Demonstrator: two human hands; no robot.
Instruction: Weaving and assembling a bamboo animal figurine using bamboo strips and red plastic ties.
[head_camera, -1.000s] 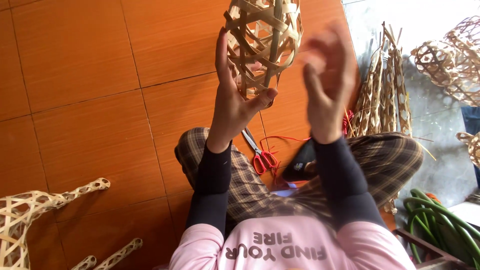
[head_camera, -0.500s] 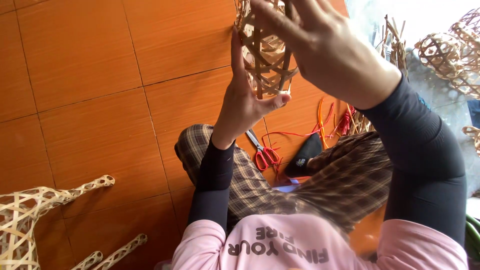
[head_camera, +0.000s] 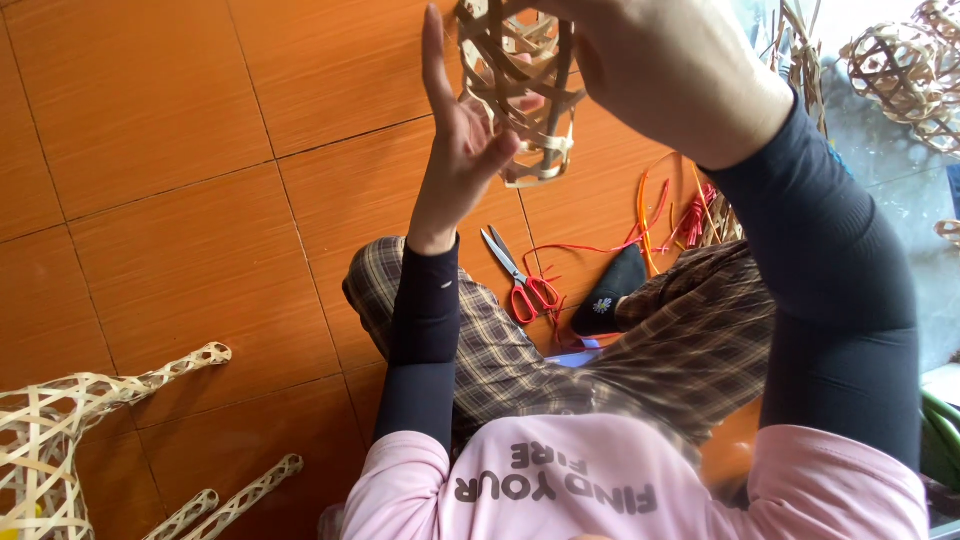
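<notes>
A small woven bamboo basket (head_camera: 525, 90), open lattice and rounded, is held up in front of me over my lap. My right hand (head_camera: 670, 70) is clasped over its top and right side. My left hand (head_camera: 462, 150) is beside the basket on its left, fingers stretched upward and apart, with the thumb and palm edge touching the weave. Both arms wear dark sleeves under a pink shirt. The far side of the basket is hidden behind my right hand.
Red-handled scissors (head_camera: 520, 280) and red cords (head_camera: 660, 215) lie on the orange tiled floor (head_camera: 180, 180) by my crossed legs in checked trousers. Woven bamboo frames (head_camera: 60, 420) sit at the lower left; more baskets (head_camera: 895, 65) and bamboo strips are at the upper right.
My right hand has come in from the right and closed over the basket. My left hand has loosened from gripping it to open fingers against its side.
</notes>
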